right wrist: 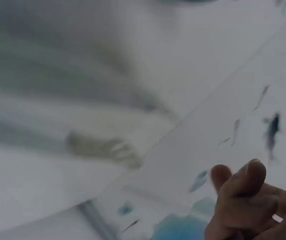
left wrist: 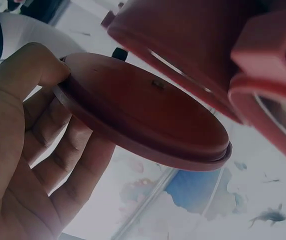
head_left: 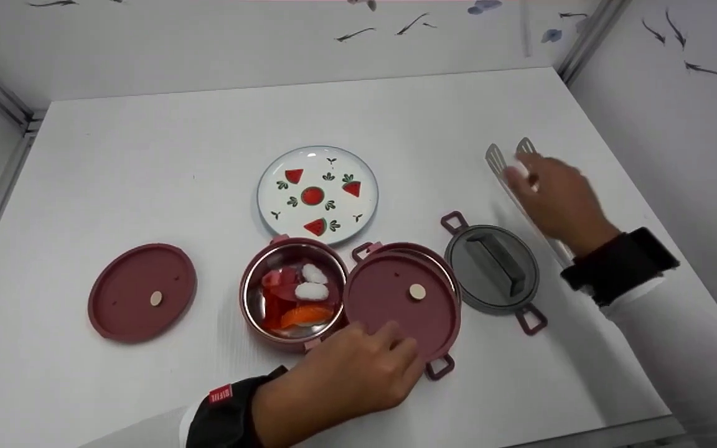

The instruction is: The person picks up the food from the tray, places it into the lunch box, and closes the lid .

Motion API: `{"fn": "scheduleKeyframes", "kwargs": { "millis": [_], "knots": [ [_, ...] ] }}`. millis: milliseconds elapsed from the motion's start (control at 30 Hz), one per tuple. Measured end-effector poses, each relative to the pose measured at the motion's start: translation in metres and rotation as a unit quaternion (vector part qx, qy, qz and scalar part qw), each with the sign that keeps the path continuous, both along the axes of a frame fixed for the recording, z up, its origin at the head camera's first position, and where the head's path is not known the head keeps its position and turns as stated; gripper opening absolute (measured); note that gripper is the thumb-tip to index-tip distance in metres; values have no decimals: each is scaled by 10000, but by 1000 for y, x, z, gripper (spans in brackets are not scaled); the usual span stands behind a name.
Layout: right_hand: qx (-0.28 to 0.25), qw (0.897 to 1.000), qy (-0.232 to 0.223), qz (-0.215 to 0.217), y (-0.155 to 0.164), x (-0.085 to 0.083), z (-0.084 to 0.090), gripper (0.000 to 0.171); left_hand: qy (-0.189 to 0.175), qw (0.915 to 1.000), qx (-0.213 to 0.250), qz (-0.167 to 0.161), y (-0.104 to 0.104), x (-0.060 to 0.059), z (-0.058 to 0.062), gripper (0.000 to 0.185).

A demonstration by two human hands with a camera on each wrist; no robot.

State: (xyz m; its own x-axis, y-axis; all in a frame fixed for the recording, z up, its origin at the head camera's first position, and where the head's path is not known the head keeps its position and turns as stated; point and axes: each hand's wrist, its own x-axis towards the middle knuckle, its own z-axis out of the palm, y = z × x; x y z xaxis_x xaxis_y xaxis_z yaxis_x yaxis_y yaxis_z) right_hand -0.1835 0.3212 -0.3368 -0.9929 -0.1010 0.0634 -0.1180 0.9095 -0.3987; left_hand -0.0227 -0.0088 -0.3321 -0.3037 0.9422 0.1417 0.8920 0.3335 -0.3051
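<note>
Left hand [head_left: 346, 373] pinched the red lid [head_left: 399, 298] at lower centre, tilted; best kept level. Right hand [head_left: 554, 196], blurred at right, was at the tongs [head_left: 508, 158]; its grip couldn't be told.

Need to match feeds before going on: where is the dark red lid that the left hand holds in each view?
Head: dark red lid low centre, tilted on a pot.
Left wrist: fills the middle, pinched by the left hand.
Right wrist: not in it.
Shared landmark: the pot's red handle.
</note>
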Motion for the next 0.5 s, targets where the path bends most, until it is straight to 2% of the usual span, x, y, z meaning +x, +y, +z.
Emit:
{"fn": "scheduleKeyframes", "kwargs": {
  "millis": [67, 133, 233, 333, 500],
  "knots": [
    [-546, 9957, 72, 741, -29, 19, -2, 60, 78, 10000, -56, -8, 4, -1, -4, 18],
    [-724, 9871, -82, 1425, -55, 38, -8, 54, 102, 9999, -55, 4, 8, -2, -9, 18],
    [-765, 9727, -355, 2160, -79, 60, -19, 54, 66, 10000, -25, 60, 12, -3, -15, 19],
    [-813, 9639, -444, 2495, -91, 70, -31, 56, 73, 9998, 57, 194, 14, -4, -20, 19],
    [-1123, 9573, -469, 2624, -95, 74, -46, 57, 263, 9989, 171, 334, 13, -5, -25, 15]
  ]
}}
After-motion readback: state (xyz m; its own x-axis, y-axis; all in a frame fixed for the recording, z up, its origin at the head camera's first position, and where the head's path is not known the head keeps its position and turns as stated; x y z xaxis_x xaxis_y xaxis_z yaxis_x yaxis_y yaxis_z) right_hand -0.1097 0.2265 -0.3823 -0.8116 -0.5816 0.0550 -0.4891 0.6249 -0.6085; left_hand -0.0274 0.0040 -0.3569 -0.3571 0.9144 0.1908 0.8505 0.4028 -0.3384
